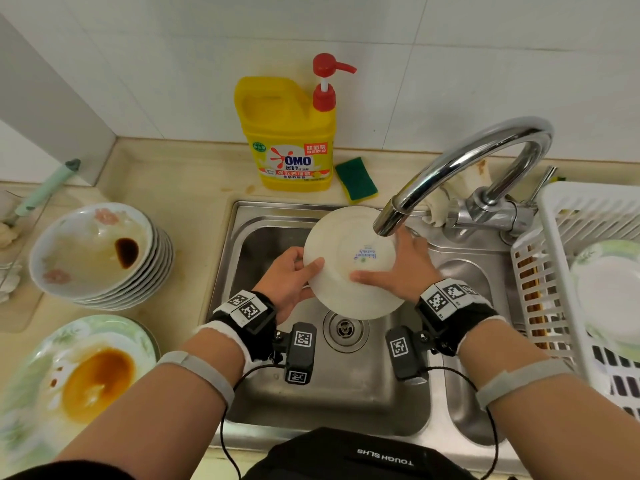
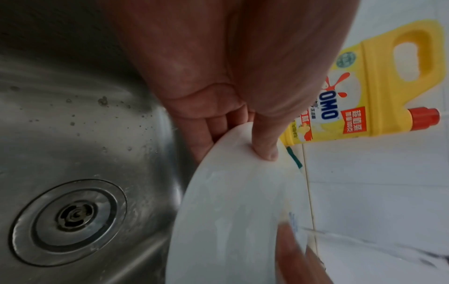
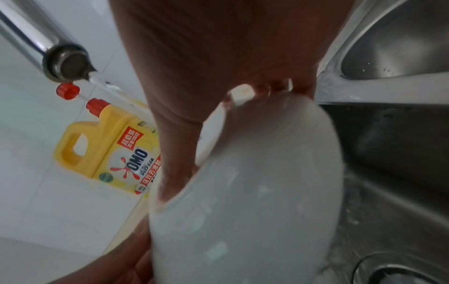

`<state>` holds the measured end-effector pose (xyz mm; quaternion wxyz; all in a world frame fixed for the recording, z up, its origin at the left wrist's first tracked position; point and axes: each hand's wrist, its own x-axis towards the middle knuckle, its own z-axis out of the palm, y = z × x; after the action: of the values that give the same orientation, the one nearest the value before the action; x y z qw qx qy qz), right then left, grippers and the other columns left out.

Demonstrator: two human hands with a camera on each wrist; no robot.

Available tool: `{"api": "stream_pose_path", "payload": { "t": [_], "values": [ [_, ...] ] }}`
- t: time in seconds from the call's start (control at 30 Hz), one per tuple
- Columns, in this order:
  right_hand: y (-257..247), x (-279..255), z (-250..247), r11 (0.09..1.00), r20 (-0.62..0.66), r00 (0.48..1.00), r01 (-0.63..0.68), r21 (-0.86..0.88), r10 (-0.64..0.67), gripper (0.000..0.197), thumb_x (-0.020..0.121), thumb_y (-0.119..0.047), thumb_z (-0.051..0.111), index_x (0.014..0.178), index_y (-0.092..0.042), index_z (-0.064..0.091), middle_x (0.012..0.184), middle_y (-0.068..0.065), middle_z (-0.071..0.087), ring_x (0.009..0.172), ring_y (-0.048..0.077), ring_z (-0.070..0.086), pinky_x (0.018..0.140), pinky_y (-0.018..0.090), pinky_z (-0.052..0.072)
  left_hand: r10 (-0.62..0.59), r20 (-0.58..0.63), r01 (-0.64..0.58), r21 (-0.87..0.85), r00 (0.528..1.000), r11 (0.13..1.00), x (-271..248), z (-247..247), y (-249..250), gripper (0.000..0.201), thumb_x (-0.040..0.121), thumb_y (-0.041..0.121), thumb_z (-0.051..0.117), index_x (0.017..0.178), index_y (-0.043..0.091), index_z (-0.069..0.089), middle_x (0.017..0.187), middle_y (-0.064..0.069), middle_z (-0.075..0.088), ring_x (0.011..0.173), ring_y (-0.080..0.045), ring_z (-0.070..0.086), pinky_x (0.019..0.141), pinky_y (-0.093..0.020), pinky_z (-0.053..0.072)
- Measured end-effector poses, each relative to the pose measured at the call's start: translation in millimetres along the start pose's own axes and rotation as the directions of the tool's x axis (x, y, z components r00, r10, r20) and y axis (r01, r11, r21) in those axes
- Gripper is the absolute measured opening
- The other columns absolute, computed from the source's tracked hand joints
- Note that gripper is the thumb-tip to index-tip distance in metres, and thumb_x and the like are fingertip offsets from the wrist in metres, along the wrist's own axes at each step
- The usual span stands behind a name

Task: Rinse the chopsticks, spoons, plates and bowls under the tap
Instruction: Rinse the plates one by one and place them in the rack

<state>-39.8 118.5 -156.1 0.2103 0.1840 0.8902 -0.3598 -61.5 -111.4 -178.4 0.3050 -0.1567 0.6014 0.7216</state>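
While water ran from the tap (image 1: pixel 388 221) above the sink (image 1: pixel 242 258), a white plate (image 1: pixel 346 268) was held tilted over the basin with its underside, marked by a small blue stamp, facing up. The left hand (image 1: pixel 289 282) clamped the plate's left rim, thumb on the upturned side and fingers curled beneath. The right hand (image 1: pixel 405 268) lay against the plate's right side with thumb and fingers held fairly straight. A stack of soiled bowls (image 1: pixel 100 251) and a sauce-smeared plate (image 1: pixel 79 379) sat on the counter to the left. Behind the sink stood a yellow detergent bottle (image 1: pixel 291 133) beside a green sponge (image 1: pixel 356 180), and a white rack (image 1: pixel 585 278) holding a rinsed dish stood to the right
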Motion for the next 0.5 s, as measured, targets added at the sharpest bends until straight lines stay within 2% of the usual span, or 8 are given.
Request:
{"api": "stream_pose_path", "payload": {
  "t": [0.13, 0.23, 0.33, 0.43, 0.5],
  "values": [
    [-12, -1, 7, 0.994, -0.115, 0.988, -0.096, 0.043, 0.1, 0.136, 0.055, -0.077, 0.082, 0.158, -0.036, 0.003, 0.155, 0.012, 0.018, 0.146, 0.037, 0.023, 0.115, 0.054, 0.033, 0.004, 0.05, -0.005, 0.004, 0.999, 1.0, -3, 5, -2, 0.027, 0.099, 0.015, 0.064, 0.121, 0.004, 0.051, 0.118, -0.016, 0.07, 0.11, -0.03, 0.069, 0.083, -0.042, 0.061],
    [-16, -1, 10, 0.983, -0.203, 0.966, -0.135, 0.123, 0.158, 0.126, 0.058, -0.082, 0.076, 0.155, -0.033, 0.013, 0.152, 0.013, 0.025, 0.142, 0.038, 0.03, 0.112, 0.053, 0.036, 0.012, 0.067, -0.014, 0.025, 0.998, 1.0, -4, 5, 0, 0.026, 0.098, 0.015, 0.064, 0.119, 0.004, 0.051, 0.115, -0.014, 0.072, 0.109, -0.029, 0.069, 0.084, -0.043, 0.061],
    [-14, 4, 4, 0.961, -0.202, 0.956, -0.164, 0.224, 0.21, 0.107, 0.07, -0.079, 0.071, 0.152, -0.03, 0.024, 0.149, 0.013, 0.031, 0.136, 0.037, 0.04, 0.111, 0.05, 0.04, 0.011, 0.078, -0.016, 0.056, 0.997, 0.998, -5, 5, 2, 0.026, 0.098, 0.015, 0.065, 0.118, 0.004, 0.052, 0.116, -0.015, 0.072, 0.109, -0.029, 0.07, 0.087, -0.046, 0.061],
    [-9, 7, -8, 0.97, -0.194, 0.972, -0.085, 0.227, 0.131, 0.074, 0.091, -0.059, 0.062, 0.151, -0.025, 0.034, 0.152, 0.012, 0.04, 0.136, 0.033, 0.044, 0.109, 0.044, 0.038, 0.005, 0.051, -0.007, 0.036, 0.999, 0.999, -3, 2, 2, 0.026, 0.099, 0.016, 0.064, 0.119, 0.003, 0.053, 0.115, -0.013, 0.072, 0.107, -0.028, 0.07, 0.081, -0.04, 0.062],
    [-3, 9, -11, 0.985, -0.146, 0.988, -0.025, 0.168, 0.05, 0.067, 0.098, -0.052, 0.055, 0.154, -0.022, 0.036, 0.157, 0.009, 0.04, 0.143, 0.029, 0.039, 0.115, 0.044, 0.033, 0.01, 0.008, -0.01, 0.01, 1.0, 1.0, -1, -3, 3, 0.027, 0.1, 0.016, 0.063, 0.122, 0.003, 0.055, 0.115, -0.012, 0.072, 0.107, -0.028, 0.069, 0.078, -0.036, 0.061]
  ]
}}
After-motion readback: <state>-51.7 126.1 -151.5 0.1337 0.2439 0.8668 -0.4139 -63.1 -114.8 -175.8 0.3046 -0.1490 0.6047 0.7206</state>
